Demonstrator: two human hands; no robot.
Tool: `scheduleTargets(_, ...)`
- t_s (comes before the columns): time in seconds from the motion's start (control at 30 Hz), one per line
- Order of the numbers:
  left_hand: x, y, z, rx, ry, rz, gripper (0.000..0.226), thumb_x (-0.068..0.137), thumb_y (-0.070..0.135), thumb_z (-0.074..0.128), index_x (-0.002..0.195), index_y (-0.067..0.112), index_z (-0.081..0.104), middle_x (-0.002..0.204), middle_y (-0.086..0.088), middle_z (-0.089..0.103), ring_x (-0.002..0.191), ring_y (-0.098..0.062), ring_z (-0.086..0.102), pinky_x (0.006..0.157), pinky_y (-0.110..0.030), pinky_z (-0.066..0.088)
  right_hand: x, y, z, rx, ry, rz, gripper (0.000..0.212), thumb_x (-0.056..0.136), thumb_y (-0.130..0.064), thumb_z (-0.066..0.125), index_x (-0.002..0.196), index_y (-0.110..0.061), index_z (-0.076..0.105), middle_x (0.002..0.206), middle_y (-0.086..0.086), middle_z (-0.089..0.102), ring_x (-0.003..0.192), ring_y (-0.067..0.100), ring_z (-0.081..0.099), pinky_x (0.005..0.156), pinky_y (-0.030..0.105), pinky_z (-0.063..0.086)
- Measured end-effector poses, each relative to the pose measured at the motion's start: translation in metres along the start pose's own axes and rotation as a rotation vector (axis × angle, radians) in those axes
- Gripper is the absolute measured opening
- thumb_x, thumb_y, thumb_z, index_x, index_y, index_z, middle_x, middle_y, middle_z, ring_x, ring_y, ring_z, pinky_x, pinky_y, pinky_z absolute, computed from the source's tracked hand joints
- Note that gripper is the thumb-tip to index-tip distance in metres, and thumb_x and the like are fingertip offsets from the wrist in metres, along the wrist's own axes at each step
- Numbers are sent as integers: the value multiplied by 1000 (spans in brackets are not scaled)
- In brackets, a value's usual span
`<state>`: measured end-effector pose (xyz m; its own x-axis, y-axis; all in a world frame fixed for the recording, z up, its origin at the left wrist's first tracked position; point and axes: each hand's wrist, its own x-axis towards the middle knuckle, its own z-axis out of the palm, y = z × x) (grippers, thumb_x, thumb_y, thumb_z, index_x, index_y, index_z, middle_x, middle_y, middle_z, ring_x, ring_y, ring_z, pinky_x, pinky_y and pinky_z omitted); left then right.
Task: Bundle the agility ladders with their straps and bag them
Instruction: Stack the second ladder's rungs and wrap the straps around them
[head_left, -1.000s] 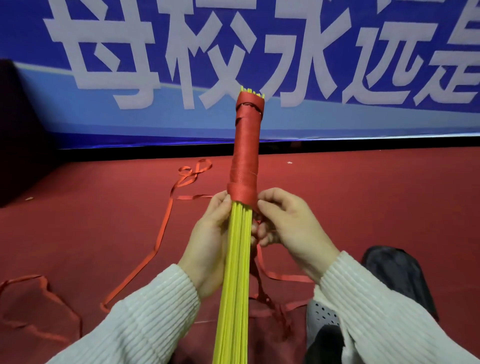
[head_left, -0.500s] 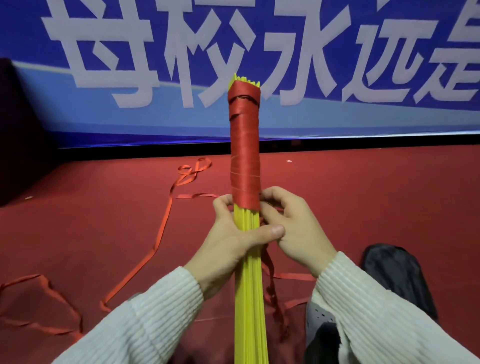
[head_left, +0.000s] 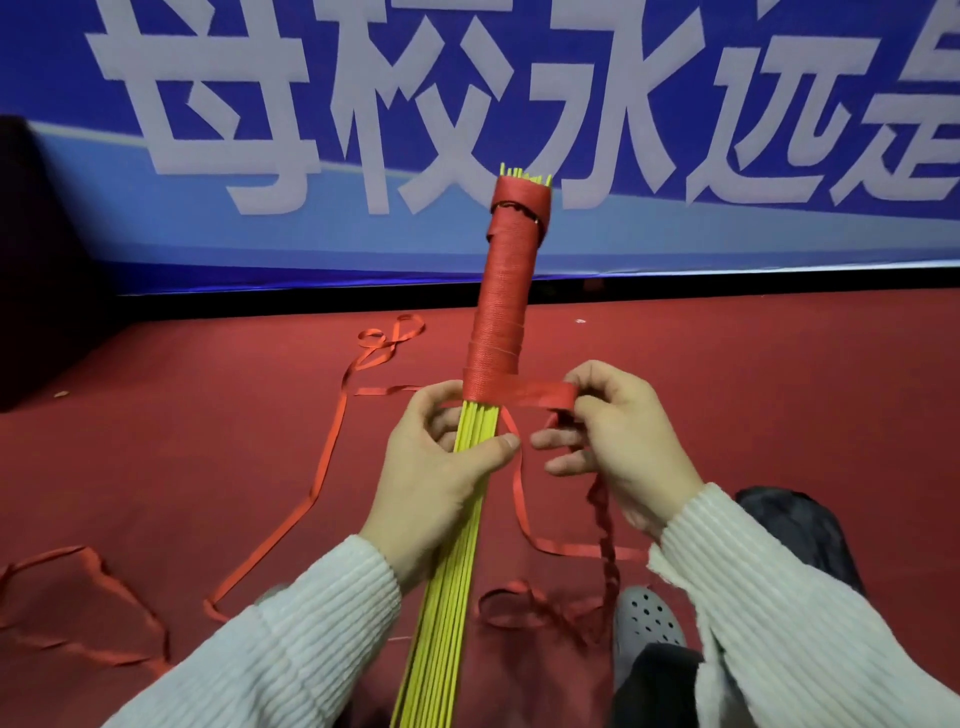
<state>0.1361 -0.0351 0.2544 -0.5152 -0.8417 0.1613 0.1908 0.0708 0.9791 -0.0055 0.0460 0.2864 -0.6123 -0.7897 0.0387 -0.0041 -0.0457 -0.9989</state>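
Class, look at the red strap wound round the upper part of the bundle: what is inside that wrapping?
Yellow ladder rungs: their tips poke out above the red strap wrapping and their lengths run out below it. The part of the rungs inside the wrapping is covered and cannot be seen.

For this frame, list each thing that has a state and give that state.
Yellow rungs: bunched, upper part wrapped in strap.
Red strap: partly wound, the rest loose on the floor.
Left hand: grips the rungs.
Right hand: pinches the strap, pulled sideways.

Red carpeted floor (head_left: 182, 441), loose red strap (head_left: 322, 483) trailing in loops across it, grey perforated clog (head_left: 647, 621)
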Motion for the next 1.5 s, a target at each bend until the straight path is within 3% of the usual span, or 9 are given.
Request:
scheduleTargets(0.2, 3, -5, -7, 61, 111, 2, 22, 89, 12, 80, 107, 12, 67, 92, -5, 78, 77, -17, 72, 69, -31, 58, -2, -15, -19, 451, -270, 326, 16, 92, -8, 53, 78, -14, 58, 72, 1, 48, 43, 4, 43, 31, 13, 35)
scheduleTargets(0.53, -1, 7, -9, -340, -201, -176, 48, 90, 19, 72, 136, 11, 60, 103, -19, 70, 72, -21, 67, 61, -32, 59, -1, 0, -17, 291, -184, 78, 7, 97, -8, 64, 100, -14, 65, 72, -2, 59, 48, 6, 51, 41, 19, 47)
scheduleTargets(0.73, -12, 2, 13, -147, -326, -201, 45, 86, 54, 73, 112, 18, 65, 87, -3, 68, 73, -15, 63, 60, -34, 55, -9, 5, 9, 199, -158, -37, 8, 97, -9, 65, 92, -9, 59, 64, 1, 65, 35, 10, 48, 34, 20, 38)
scheduleTargets(0.9, -11, -3, 15, -74, -196, -122, 22, 92, 1, 71, 106, 11, 57, 80, -3, 55, 63, -17, 50, 57, -34, 46, 0, 4, -10, -348, -3, -291, 6, 93, -15, 74, 88, -20, 72, 70, -10, 69, 47, 15, 59, 46, 27, 47)
scheduleTargets(1.0, -9, -6, 7, 32, -186, -86, 23, 90, 2, 73, 97, 14, 56, 75, -4, 51, 61, -20, 47, 59, -38, 43, 4, 7, -18, -889, 153, -505, 11, 88, -24, 64, 93, -31, 70, 90, -14, 69, 73, 19, 66, 71, 35, 51)
scheduleTargets(1.13, -8, -9, 5, 45, -157, -86, 44, 90, 1, 74, 115, 29, 51, 73, 7, 60, 63, -20, 49, 62, -40, 44, 6, 6, -12, -1142, 176, -391, 29, 88, -13, 52, 105, -33, 63, 100, -4, 69, 96, 38, 62, 79, 42, 48)
scheduleTargets(1.3, -4, -14, 1, 51, -87, -65, 52, 90, 1, 73, 118, 27, 38, 71, 15, 65, 61, -19, 51, 60, -38, 47, 4, -3, -14, -456, -4, 12, 35, 88, 8, 33, 79, -15, 58, 86, 12, 71, 62, 25, 74, 45, 28, 51)
scheduleTargets(1.4, -5, -10, -2, 38, -91, -56, 52, 89, 0, 75, 119, 26, 42, 77, 11, 69, 63, -13, 59, 62, -28, 52, -3, -10, -17, 150, -189, 283, 30, 95, 5, 33, 80, -8, 56, 91, 12, 62, 75, 32, 77, 46, 30, 58)
scheduleTargets(1.5, -5, -9, -4, 7, -77, -29, 44, 84, 1, 80, 116, 21, 57, 82, 2, 67, 68, -11, 61, 61, -25, 51, -3, -10, -28, 322, -296, 269, 39, 98, -6, 42, 67, -15, 64, 78, 6, 54, 61, 21, 68, 46, 28, 56)
